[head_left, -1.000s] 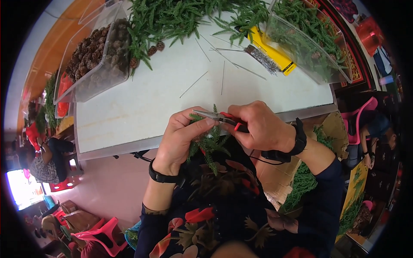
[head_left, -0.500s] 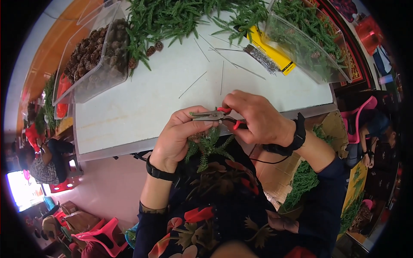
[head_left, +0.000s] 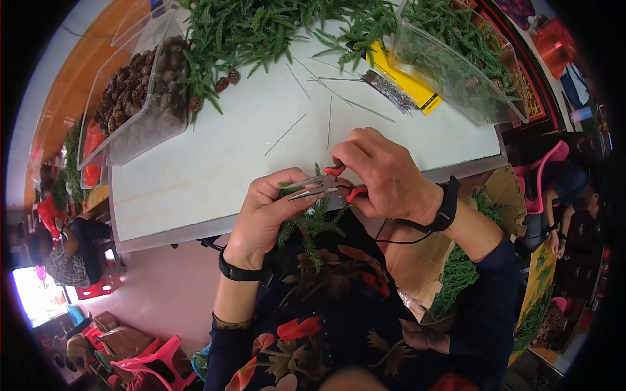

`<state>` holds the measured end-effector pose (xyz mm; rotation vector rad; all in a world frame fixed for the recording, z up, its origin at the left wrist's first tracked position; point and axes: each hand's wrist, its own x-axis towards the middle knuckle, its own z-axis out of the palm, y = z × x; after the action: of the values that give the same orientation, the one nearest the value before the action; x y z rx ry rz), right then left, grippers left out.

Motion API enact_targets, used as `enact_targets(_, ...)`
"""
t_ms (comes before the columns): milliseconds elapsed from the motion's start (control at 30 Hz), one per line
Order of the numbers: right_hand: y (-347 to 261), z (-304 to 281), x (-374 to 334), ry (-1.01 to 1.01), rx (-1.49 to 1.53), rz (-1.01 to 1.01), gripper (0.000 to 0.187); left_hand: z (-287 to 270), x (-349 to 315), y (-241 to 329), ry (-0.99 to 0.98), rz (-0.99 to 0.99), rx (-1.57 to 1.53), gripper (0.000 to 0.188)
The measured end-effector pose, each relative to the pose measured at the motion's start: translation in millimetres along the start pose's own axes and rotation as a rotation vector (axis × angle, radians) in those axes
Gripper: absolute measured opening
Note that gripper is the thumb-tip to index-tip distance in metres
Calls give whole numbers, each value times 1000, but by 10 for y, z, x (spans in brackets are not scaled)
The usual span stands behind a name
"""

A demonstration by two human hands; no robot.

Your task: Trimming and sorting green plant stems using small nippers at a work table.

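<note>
Head view: the left hand (head_left: 270, 212) is curled around a small bunch of green needle-leaved sprigs (head_left: 310, 225), pinching their stems just over the near edge of the white tabletop (head_left: 215, 156), with the foliage hanging toward six o'clock over the person's dark flowered top. The right hand (head_left: 381, 173) is closed around the red handles of a pair of slim metal pliers (head_left: 323, 186), whose tips point toward nine o'clock and meet the left fingers at the stem ends; whether a wire sits between the tips cannot be told. Thin straight metal wires (head_left: 329, 120) lie loose on the table at twelve o'clock from the hands, and a bundle of more wires (head_left: 391, 91) rests on a flat yellow packet (head_left: 411, 88) at one o'clock. A heap of loose green sprigs (head_left: 261, 29) spreads along the far edge, a clear plastic tub of brown pine cones (head_left: 140, 91) stands at ten o'clock, and a clear tub of greenery (head_left: 456, 62) at two o'clock. Judging from this, one bunch is being bound at the stems; the large heap of sprigs and many wires suggest that most of the work remains.
</note>
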<state>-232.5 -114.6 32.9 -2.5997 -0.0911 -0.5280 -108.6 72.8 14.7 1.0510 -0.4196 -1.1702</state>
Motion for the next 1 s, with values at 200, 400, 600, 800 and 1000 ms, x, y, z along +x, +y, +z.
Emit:
enact_targets(200,17,20,-23,9,40,-33,39,80,-45,23,30,69,126,9)
enact_targets(400,15,35,-72,2,74,-2,36,125,-70,39,49,110,154,7)
enact_targets(600,13,41,-103,-41,128,11,33,123,-73,25,54,91,171,6)
enact_targets(800,3,40,-111,-57,131,19,30,156,-77,45,73,99,172,6)
enact_targets(1000,-17,19,-138,-158,187,82,23,163,-87,28,81,102,189,6)
